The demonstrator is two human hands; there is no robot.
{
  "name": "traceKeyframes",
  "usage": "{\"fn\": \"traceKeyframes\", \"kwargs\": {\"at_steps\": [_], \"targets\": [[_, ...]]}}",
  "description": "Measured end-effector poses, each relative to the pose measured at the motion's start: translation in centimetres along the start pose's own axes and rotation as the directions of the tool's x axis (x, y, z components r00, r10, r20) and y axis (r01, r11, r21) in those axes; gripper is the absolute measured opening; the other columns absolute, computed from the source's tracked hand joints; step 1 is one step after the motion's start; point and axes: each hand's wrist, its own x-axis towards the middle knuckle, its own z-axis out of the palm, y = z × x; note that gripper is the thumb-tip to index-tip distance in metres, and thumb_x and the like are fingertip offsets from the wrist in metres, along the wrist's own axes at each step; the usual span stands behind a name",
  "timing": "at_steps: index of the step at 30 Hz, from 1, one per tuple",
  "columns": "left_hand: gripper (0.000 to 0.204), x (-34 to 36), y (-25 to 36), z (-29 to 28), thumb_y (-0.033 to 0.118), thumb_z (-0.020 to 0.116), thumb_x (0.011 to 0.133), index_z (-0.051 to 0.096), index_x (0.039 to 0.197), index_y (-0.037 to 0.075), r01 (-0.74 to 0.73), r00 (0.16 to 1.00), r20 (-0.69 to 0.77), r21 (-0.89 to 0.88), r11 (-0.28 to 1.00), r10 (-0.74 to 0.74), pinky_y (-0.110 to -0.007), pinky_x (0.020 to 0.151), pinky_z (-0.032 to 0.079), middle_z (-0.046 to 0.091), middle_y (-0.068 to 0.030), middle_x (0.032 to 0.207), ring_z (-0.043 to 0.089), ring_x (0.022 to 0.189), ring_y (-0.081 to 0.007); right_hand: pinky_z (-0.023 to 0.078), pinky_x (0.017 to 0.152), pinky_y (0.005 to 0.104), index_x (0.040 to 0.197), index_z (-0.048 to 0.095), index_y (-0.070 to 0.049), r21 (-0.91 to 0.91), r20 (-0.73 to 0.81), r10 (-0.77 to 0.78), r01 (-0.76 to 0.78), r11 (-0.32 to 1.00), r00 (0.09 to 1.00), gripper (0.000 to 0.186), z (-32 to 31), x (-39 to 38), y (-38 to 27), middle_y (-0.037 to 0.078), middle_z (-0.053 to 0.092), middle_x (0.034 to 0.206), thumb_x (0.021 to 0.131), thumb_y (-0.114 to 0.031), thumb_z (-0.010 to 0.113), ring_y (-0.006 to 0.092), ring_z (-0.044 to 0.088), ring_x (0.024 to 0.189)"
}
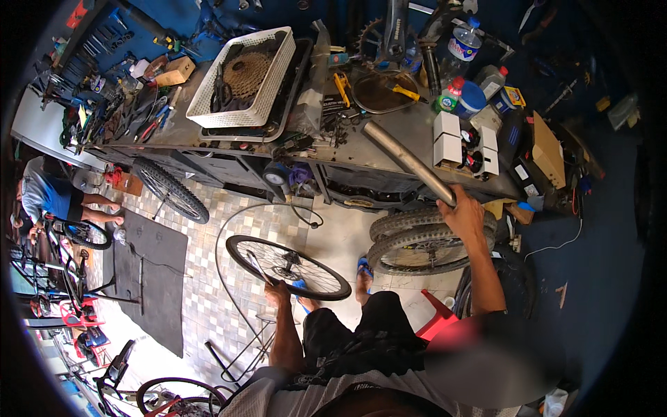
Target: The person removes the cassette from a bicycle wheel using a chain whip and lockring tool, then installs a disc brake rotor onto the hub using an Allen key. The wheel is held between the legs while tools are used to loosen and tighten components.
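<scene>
My right hand [462, 214] is wrapped around the lower end of a long metal pipe [410, 163]. The pipe slants up and to the left, its far end over the workbench [354, 142]. Lower and to the left, my left hand [278, 293] is closed on a thin silver bar-like tool [258, 267]; its exact kind is unclear. That tool crosses a spoked bicycle wheel [287, 265] with a slim dark tyre, tilted in front of my legs. My left fingers are close to the wheel's near rim, and whether they touch it cannot be told.
A white basket [274, 104] with a large cassette stands on the bench, near pliers, bottles and small boxes [447, 139]. Knobbly-tyred wheels [417, 254] lie below my right arm. A red stool [436, 316] is beside my leg. Another person [45, 191] works at far left.
</scene>
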Motion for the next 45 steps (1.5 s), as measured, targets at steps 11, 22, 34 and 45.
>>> {"fn": "traceKeyframes", "kwargs": {"at_steps": [11, 22, 34, 45], "targets": [[0.032, -8.0, 3.3, -0.2, 0.025, 0.07, 0.082, 0.07, 0.1, -0.001, -0.123, 0.98, 0.172, 0.114, 0.986, 0.102, -0.057, 0.084, 0.055, 0.074, -0.03, 0.096, 0.072, 0.094, -0.0491, 0.056, 0.09, 0.0485, 0.128, 0.065, -0.007, 0.108, 0.094, -0.165, 0.154, 0.982, 0.982, 0.046, 1.9, 6.1, -2.0, 0.02, 0.072, 0.118, 0.092, -0.033, 0.077, 0.0365, 0.07, 0.109], [0.05, -5.5, 3.3, -1.4, 0.032, 0.081, 0.079, 0.067, 0.116, 0.001, 0.035, 0.958, 0.276, 0.181, 0.983, -0.085, -0.056, 0.093, 0.056, 0.074, -0.0256, 0.111, 0.071, 0.107, -0.0461, 0.051, 0.104, 0.0488, 0.135, 0.064, -0.009, 0.044, 0.146, -0.302, 0.299, 0.953, 0.942, 0.05, 5.3, 11.7, -6.7, 0.017, 0.07, 0.128, 0.093, -0.032, 0.078, 0.0372, 0.063, 0.124], [0.037, -3.5, 1.6, -2.5, 0.026, 0.069, 0.084, 0.068, 0.116, 0.008, 0.037, 0.953, 0.293, 0.138, 0.99, -0.076, -0.055, 0.093, 0.055, 0.074, -0.0272, 0.111, 0.071, 0.108, -0.0464, 0.04, 0.112, 0.0523, 0.142, 0.061, -0.006, -0.062, 0.059, -0.332, 0.336, 0.94, 0.941, 0.061, 7.1, 12.0, -8.2, 0.017, 0.062, 0.133, 0.091, -0.034, 0.081, 0.0375, 0.054, 0.129], [0.032, -3.2, 2.3, -2.9, 0.023, 0.063, 0.085, 0.067, 0.112, 0.007, 0.076, 0.954, 0.283, 0.098, 0.992, -0.101, -0.057, 0.094, 0.054, 0.074, -0.0293, 0.107, 0.071, 0.106, -0.0483, 0.041, 0.108, 0.0522, 0.136, 0.061, -0.007, 0.118, -0.249, -0.537, 0.576, 0.809, 0.806, 0.051, 9.9, 5.1, -16.3, 0.018, 0.062, 0.129, 0.092, -0.025, 0.077, 0.0398, 0.055, 0.125]]}}
